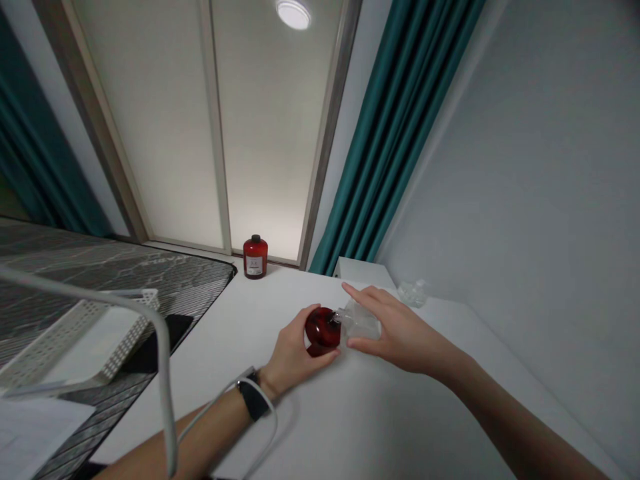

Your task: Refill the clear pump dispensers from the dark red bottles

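Note:
Over the white table, my left hand [295, 343] is wrapped round a dark red glossy bottle [323, 328]. Its fingers curl behind the bottle and the thumb lies along the near side. My right hand [387, 323] grips a clear bottle [363, 321] between thumb and fingers, with the index finger stretched out above. The clear bottle is tipped sideways, its neck at the mouth of the red bottle; whether the two touch I cannot tell. A second red bottle [255, 259] with a black cap and a pale label stands upright farther back.
Crumpled clear plastic [413, 292] lies at the back right by a white box [365, 270]. To the left, a white perforated basket [80, 340] sits on a dark striped surface, with paper [43, 430] in front. A pale cable [163, 353] loops across the left foreground.

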### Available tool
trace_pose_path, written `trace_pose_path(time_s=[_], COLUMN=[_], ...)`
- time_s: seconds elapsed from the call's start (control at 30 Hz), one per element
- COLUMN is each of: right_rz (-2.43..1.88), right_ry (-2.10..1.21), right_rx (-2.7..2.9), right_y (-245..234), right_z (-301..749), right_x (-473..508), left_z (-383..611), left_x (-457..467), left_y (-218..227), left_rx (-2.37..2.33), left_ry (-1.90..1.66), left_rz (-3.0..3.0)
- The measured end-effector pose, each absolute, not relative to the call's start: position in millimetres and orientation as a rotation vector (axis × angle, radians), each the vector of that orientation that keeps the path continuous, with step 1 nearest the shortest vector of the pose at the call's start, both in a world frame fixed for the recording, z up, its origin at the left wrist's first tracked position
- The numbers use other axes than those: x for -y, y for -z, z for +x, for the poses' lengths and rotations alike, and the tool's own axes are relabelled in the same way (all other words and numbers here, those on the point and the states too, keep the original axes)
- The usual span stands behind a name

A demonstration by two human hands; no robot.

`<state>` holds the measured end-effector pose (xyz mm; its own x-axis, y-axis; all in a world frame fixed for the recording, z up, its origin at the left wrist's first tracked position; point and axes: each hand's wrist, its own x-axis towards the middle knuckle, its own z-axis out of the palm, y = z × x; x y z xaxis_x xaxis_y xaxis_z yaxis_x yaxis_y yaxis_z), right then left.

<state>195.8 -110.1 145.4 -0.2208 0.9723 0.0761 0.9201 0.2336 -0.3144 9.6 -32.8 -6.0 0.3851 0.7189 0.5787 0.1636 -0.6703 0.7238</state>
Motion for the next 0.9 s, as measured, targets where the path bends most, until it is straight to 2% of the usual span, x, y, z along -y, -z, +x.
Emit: trace_pose_path(time_s=[0.9], right_rz=[-1.789], right_ry=[-0.3], right_rx=[2.275], right_y=[-150.7], right_z=[193.8], right_x=[104.2], left_z=[9.8], left_x=[32.1], left_y=[6.1], left_rx=[-0.772], left_ry=[-1.279], left_rz=[2.017])
